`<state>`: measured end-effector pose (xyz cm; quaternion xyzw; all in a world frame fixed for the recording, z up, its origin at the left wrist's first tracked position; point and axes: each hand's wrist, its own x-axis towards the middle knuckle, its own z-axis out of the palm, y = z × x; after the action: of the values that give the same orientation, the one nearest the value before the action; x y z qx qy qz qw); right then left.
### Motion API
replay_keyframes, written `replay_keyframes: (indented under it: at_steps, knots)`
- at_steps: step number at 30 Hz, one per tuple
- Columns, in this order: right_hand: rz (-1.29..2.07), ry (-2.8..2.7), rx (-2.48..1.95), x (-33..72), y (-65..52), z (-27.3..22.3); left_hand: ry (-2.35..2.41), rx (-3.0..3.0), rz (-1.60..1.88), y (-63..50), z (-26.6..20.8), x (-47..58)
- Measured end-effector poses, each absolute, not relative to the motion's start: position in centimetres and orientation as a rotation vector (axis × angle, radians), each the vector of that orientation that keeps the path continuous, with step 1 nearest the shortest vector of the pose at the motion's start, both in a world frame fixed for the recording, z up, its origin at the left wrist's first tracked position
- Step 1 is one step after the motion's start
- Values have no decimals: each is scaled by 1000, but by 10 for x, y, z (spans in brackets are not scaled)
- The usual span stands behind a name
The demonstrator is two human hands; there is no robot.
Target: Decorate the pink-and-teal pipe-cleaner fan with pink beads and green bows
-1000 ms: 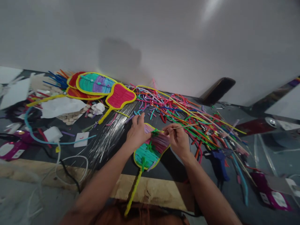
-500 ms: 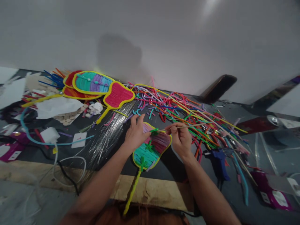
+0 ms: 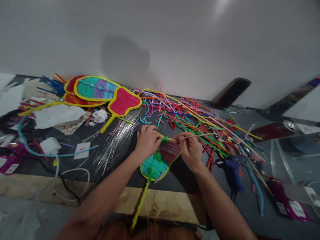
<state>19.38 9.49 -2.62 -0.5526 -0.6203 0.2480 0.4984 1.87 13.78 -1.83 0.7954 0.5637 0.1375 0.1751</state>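
A hand fan made of pipe cleaners (image 3: 153,166) lies on the dark table in front of me. It has a yellow rim, a turquoise and dull pink-purple face, green pipe-cleaner pieces (image 3: 157,155) down the middle and a yellow twisted handle (image 3: 140,205). My left hand (image 3: 148,140) is closed with bent fingers over the fan's upper left edge, covering part of it. Between thumb and fingers, my right hand (image 3: 191,149) pinches a thin wooden stick (image 3: 203,135). The stick's near end is close to the fan's upper edge, hidden by my fingertips.
Finished-looking fans (image 3: 97,88) are stacked at the back left. Loose pipe cleaners (image 3: 185,113) pile up behind my hands. A blue glue gun (image 3: 232,173) lies right. A phone (image 3: 232,93) leans on the wall. A white charger (image 3: 50,146) with cables sits left.
My left hand's fingers have gone from spread to bent, closing at the fan's upper part. My right hand and the stick have shifted slightly left. The whole view has moved a little.
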Motion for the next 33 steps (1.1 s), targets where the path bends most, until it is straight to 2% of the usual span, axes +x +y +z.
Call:
replay_keyframes:
  at_steps: [8, 33]
  knots:
    - [659, -1217, -1236, 205, 99, -22, 1588, 2309, 335, 144, -15, 21]
    - [576, -1552, -1315, 200, 101, -29, 1449, 2455, 267, 151, -17, 21]
